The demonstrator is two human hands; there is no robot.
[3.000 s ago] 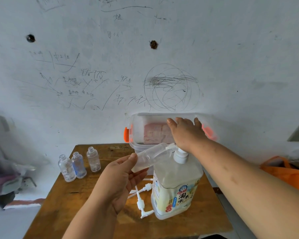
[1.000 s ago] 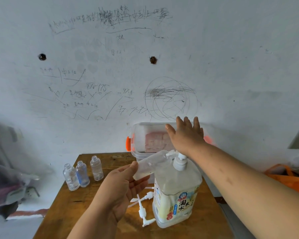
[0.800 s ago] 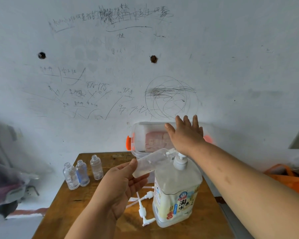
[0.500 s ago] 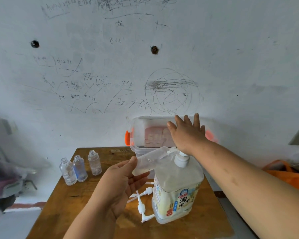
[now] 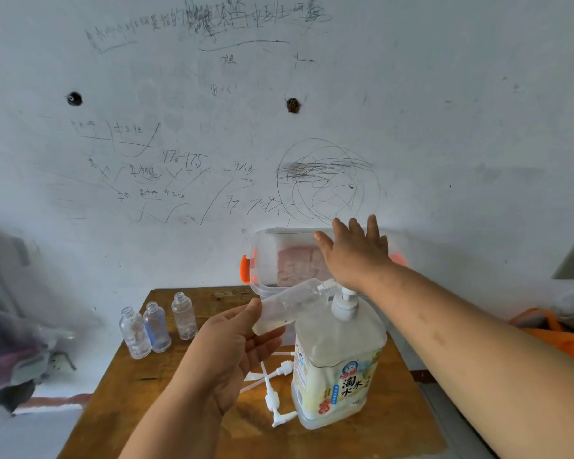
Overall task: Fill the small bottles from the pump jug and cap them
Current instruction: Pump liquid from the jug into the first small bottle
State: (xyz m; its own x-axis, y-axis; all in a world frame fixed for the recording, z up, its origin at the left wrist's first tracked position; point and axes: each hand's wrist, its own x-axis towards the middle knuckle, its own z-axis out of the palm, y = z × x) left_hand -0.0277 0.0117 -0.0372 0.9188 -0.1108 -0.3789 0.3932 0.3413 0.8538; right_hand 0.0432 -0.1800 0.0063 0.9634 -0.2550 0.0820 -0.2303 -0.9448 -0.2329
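Three uncapped small bottles point(image 5: 156, 326) stand far left on the worktop point(image 5: 140, 392). Your left hand point(image 5: 232, 356) has its grip closed on a tilted bottle point(image 5: 289, 306), mouth at the pump jug point(image 5: 338, 362) spout. Loose pump caps point(image 5: 275, 392) lie beside the jug. Your right hand point(image 5: 355, 253) is flat, fingers spread, on the pump head.

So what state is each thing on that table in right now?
Small bottle: uncapped, tilted, mouth at the pump spout.
Left hand: holding that bottle.
Right hand: flat on the pump head.
Pump jug: upright, partly full.
Three bottles: upright, uncapped.
Loose pump caps: lying on the table.
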